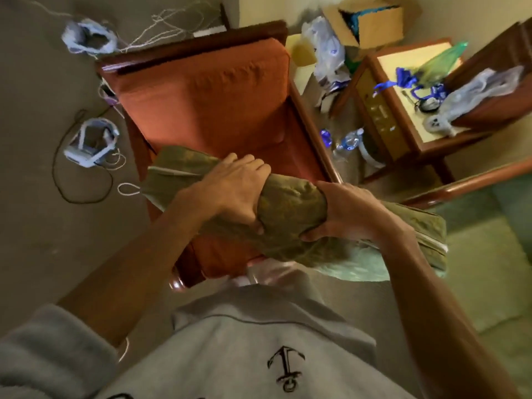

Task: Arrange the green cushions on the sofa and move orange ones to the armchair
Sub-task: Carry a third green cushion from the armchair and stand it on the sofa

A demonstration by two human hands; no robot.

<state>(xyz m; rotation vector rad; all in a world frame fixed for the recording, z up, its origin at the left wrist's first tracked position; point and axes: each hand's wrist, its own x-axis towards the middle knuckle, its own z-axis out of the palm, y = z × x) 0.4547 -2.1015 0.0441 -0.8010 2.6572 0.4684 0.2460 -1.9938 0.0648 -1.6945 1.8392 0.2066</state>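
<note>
While our left hand (230, 188) and right hand (342, 214) both gripped a green cushion (290, 208), the armchair (207, 90) beyond held orange ones; the sofa (489, 254) awaited, rightward.

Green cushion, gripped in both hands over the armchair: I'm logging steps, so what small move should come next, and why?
Probably swing the green cushion rightward toward the green sofa. Left hand and right hand both grip it, bunched, above the orange armchair, where green ones don't belong.
</note>
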